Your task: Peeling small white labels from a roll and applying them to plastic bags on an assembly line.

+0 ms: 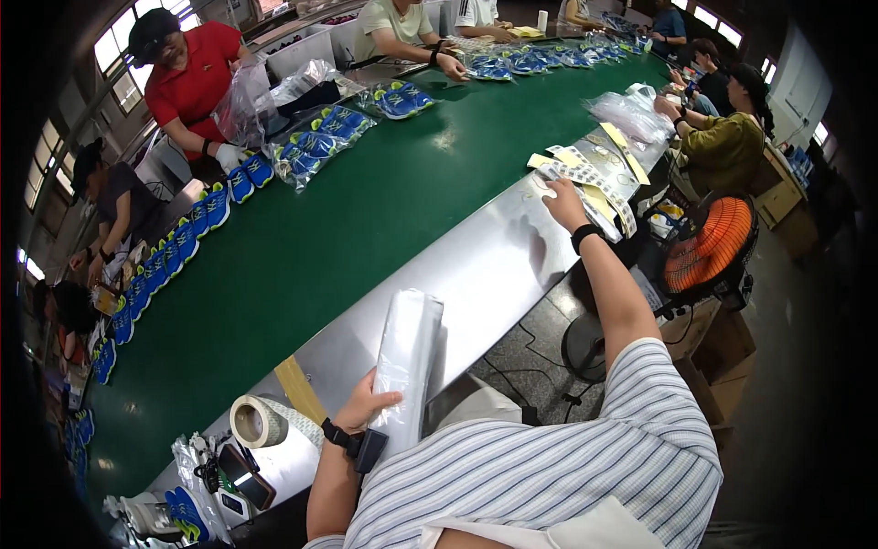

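My left hand [369,401] grips a stack of clear plastic bags [407,352], held upright over the steel ledge [476,274] beside the green conveyor belt [302,247]. My right hand [562,201] reaches far along the ledge, fingers spread, and rests on sheets of white and yellow stickers [590,178]. Both wrists wear black bands.
Blue shoes [192,233] line the belt's far edge, some in clear bags [320,142]. Several people work around the belt. A tape roll [256,421] and a phone [245,474] lie near my left. An orange fan [709,252] and cardboard boxes [722,357] stand at the right.
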Available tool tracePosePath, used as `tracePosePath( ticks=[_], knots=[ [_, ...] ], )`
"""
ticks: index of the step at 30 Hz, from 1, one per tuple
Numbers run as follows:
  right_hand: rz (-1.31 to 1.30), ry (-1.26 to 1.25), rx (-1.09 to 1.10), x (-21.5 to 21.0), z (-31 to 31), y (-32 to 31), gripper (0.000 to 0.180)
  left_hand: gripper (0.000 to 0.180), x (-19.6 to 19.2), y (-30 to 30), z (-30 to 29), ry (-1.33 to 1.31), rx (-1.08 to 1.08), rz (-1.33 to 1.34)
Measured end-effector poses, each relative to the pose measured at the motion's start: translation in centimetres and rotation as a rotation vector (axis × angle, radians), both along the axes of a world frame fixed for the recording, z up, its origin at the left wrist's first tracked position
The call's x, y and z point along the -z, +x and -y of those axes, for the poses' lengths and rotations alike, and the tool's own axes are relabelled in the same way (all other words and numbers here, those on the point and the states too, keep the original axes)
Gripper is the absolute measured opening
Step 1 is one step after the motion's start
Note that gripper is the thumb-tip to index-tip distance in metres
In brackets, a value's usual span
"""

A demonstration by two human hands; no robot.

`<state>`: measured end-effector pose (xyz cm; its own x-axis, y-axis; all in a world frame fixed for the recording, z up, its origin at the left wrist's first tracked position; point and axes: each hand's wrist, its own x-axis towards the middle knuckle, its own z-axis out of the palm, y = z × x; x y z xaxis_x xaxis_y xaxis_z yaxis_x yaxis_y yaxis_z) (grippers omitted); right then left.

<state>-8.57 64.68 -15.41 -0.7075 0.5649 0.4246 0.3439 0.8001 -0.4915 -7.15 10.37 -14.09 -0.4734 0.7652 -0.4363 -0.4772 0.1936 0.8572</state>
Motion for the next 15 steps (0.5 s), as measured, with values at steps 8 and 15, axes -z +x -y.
tracePosePath(
  ticks=[8, 15],
  knots=[
    [0.545, -1.197, -0.857, -1.8, 27.5, 5.5, 0.045, 0.046, 2.5, -1.5, 1.7, 0.38, -0.418, 0.398],
    [0.278, -1.521, -0.834, -2.6, 38.7, 7.1, 0.046, 0.054, 1.0, -0.2, -0.7, 0.389, -0.621, 0.165]
  ],
)
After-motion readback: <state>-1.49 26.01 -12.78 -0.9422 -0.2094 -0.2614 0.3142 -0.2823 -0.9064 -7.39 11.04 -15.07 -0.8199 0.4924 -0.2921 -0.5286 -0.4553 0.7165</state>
